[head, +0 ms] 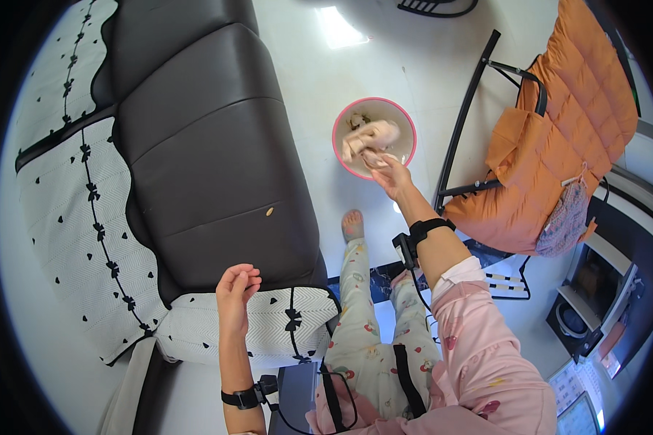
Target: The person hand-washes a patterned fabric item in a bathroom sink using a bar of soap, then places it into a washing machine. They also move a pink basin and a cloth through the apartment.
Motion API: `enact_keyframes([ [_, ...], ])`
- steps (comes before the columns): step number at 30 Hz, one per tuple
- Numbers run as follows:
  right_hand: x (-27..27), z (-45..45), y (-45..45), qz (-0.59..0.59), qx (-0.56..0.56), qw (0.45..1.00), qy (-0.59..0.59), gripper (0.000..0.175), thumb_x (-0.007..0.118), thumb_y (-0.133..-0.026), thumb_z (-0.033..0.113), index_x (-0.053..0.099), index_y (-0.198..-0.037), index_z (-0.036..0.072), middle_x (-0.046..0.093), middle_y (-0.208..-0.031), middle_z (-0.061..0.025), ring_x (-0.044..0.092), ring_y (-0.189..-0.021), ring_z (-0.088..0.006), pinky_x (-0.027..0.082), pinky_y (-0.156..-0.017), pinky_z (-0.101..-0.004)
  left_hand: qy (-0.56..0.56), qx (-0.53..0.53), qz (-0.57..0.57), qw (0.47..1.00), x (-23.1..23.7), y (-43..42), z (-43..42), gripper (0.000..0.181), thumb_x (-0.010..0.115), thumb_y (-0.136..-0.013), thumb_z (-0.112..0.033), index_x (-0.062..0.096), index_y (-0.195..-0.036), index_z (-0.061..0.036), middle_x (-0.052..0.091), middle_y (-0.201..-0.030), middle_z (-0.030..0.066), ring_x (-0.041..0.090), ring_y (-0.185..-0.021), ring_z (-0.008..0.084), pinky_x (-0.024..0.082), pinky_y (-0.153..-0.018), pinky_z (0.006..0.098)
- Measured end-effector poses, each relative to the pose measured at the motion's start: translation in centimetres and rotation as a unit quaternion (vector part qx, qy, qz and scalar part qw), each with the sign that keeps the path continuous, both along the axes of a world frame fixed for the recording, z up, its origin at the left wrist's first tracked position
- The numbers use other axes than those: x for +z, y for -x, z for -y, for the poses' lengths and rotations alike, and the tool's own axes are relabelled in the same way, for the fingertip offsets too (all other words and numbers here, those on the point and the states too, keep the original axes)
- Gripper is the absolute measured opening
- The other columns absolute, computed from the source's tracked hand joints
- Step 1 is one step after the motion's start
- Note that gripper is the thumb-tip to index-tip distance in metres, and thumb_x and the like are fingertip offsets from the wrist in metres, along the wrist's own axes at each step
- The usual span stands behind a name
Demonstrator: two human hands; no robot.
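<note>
A round bin (335, 142) with a pink rim stands on the floor ahead of me. My right hand (392, 176) reaches to its near rim, fingers closed on a crumpled beige cloth (372, 136) that is blurred and lies over the bin's opening. Whether the cloth touches the bin's inside cannot be told. Some dark and pale matter (359, 120) shows inside the bin. My left hand (239, 285) is raised above the near edge of the dark brown sofa seat (223, 163), its fingers curled loosely with nothing seen in them. Farther up the seat lies a small yellowish oval thing (270, 212).
White patterned sofa covers (103, 228) border the seat on the left and near side. To the right stands a black-framed chair with an orange padded cover (571, 119), a patterned cloth bag (565, 220) hanging on it. A cable runs from each wrist strap.
</note>
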State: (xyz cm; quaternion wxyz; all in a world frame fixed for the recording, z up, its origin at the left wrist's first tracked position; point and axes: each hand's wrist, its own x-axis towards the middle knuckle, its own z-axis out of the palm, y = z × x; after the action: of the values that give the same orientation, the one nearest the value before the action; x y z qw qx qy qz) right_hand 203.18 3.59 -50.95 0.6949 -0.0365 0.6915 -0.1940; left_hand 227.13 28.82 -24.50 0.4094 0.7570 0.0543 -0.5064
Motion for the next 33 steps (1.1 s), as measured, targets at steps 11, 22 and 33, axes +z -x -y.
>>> enact_keyframes([
  [11,11.6,-3.8,5.2,0.059,0.201,0.978,-0.009,0.018,0.055,-0.085,0.016,0.056,-0.099,0.004,0.061,-0.091,-0.0084,0.062,-0.083,-0.0167,0.052,-0.072,-0.0291,0.021,-0.103,-0.052,0.993,1.2,3.4,6.6,0.017,0.052,-0.090,-0.015,0.058,-0.100,-0.0027,0.062,-0.093,0.0060,0.059,-0.081,0.0101,0.049,-0.074,0.0234],
  [22,28.8,-0.1,11.7,-0.232,0.464,0.762,0.388,0.047,0.063,-0.079,0.033,0.054,-0.117,0.006,0.056,-0.107,-0.0169,0.054,-0.102,-0.0265,0.042,-0.088,-0.0350,0.189,-0.459,-0.010,0.868,9.2,6.2,18.2,0.039,0.047,-0.091,-0.032,0.050,-0.117,-0.0027,0.054,-0.115,0.0192,0.056,-0.102,0.0235,0.044,-0.089,0.0389],
  [33,35.2,-11.9,37.4,-0.254,0.057,0.898,0.356,0.037,0.068,-0.073,0.029,0.061,-0.096,0.001,0.062,-0.092,-0.0134,0.059,-0.087,-0.0226,0.046,-0.077,-0.0307,0.207,-0.591,0.266,0.733,13.3,19.4,17.6,0.032,0.059,-0.082,-0.009,0.054,-0.111,0.0032,0.059,-0.098,0.0112,0.056,-0.089,0.0176,0.045,-0.079,0.0290],
])
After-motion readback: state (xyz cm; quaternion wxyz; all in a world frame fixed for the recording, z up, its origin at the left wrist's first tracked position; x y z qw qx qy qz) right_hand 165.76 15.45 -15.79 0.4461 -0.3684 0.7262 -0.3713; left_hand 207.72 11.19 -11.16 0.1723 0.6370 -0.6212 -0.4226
